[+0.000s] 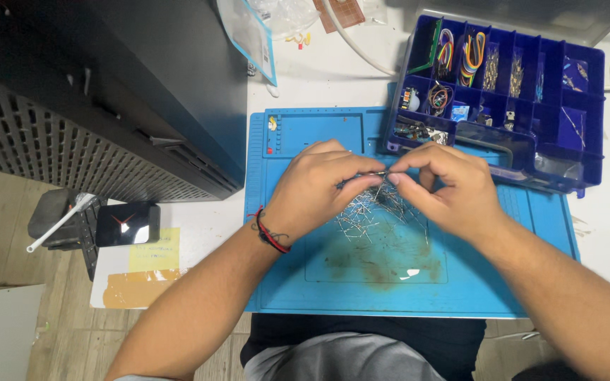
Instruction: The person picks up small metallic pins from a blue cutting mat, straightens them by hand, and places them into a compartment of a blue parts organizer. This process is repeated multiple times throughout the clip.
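Note:
My left hand [315, 187] and my right hand [446, 187] meet over a blue work mat [298, 282], fingertips pinched together on a thin metal wire piece [384, 173]. Just beneath the fingers lies a loose pile of small metal-legged components [372, 212] spread on the mat. A red and black band circles my left wrist. What exactly sits between the fingertips is too small to make out.
A dark blue compartment box [594, 113] with wires and small parts stands at the back right, overlapping the mat. A black computer case [142, 92] fills the left. A small black device [127, 224] and a yellow note [154, 249] lie at the table's left edge.

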